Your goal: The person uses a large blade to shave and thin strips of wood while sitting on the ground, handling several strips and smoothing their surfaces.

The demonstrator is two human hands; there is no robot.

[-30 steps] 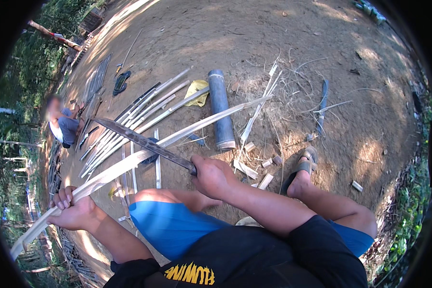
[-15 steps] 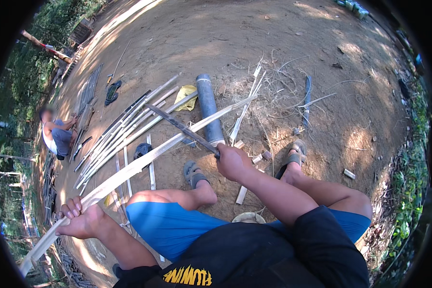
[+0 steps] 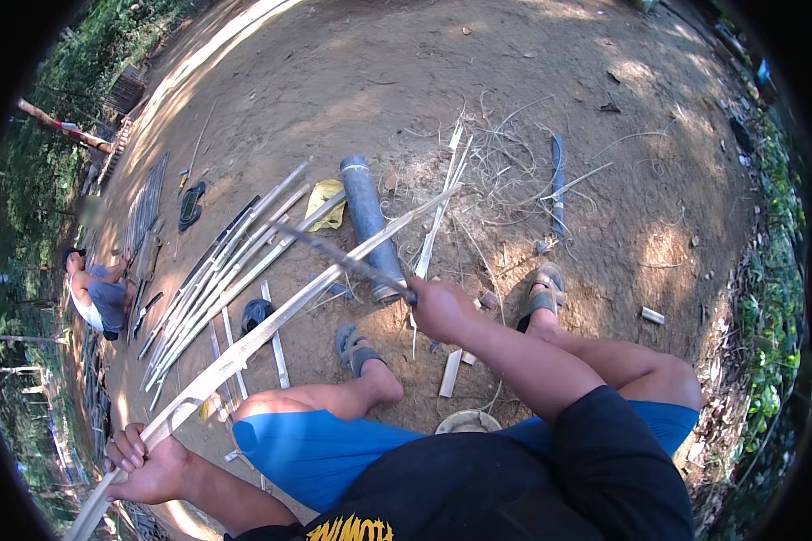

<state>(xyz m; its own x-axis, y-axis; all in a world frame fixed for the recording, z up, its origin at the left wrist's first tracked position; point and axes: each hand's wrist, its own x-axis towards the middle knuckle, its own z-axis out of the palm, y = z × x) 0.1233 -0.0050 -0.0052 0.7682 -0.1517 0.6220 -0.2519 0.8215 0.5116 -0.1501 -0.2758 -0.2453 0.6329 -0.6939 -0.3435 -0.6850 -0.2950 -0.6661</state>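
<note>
A long, pale split bamboo strip [image 3: 271,326] slants from the lower left up to the middle. Its lower part is in my left hand [image 3: 146,466], the fingers curled around it. My right hand [image 3: 444,311] is closed on the handle of a long-bladed knife [image 3: 334,254], the handle mostly hidden in the fist. The blade, slightly blurred, points up and left and crosses the strip; whether it touches cannot be made out. Beneath the strip's far part lies a thick, dark grey cylinder [image 3: 367,212] on the ground.
Several bamboo lengths [image 3: 221,270] lie left of the cylinder, beside a yellow bag [image 3: 327,206]. Thin shavings [image 3: 505,167] and a dark blue flat piece [image 3: 558,171] lie farther right. A bowl-like container [image 3: 467,421] sits between my legs. Another person [image 3: 106,290] squats at far left.
My left hand and the lower part of the strip are lower in the picture. The knife's tip has dropped a little. The whole view has shifted slightly; both grips stay the same.
</note>
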